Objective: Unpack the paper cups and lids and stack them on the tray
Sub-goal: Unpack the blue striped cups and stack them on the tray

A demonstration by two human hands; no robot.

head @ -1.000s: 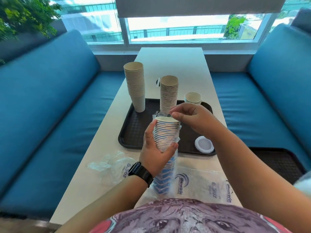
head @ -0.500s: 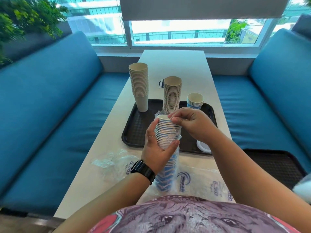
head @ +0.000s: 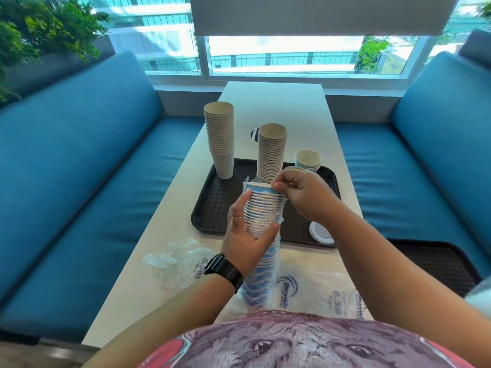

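A tall stack of blue-and-white paper cups (head: 261, 208) stands upright in its clear plastic sleeve (head: 265, 288) at the table's near edge. My left hand (head: 245, 236) grips the stack around its middle. My right hand (head: 303, 193) pinches at the rim of the top cup. Behind them lies the black tray (head: 212, 208). On it stand two tall stacks of beige cups (head: 220, 136) (head: 271, 152), a short stack of blue cups (head: 308, 160) and a white lid (head: 320, 232).
Empty clear plastic bags lie on the white table at the left (head: 175, 258) and the right (head: 329, 290). Blue sofas flank the table. A second black tray (head: 435, 261) rests on the right sofa. A small dark object (head: 254, 134) lies beyond the tray.
The view has shifted slightly. My hands have stayed on the blue stack, the right hand still pinching at the top rim.
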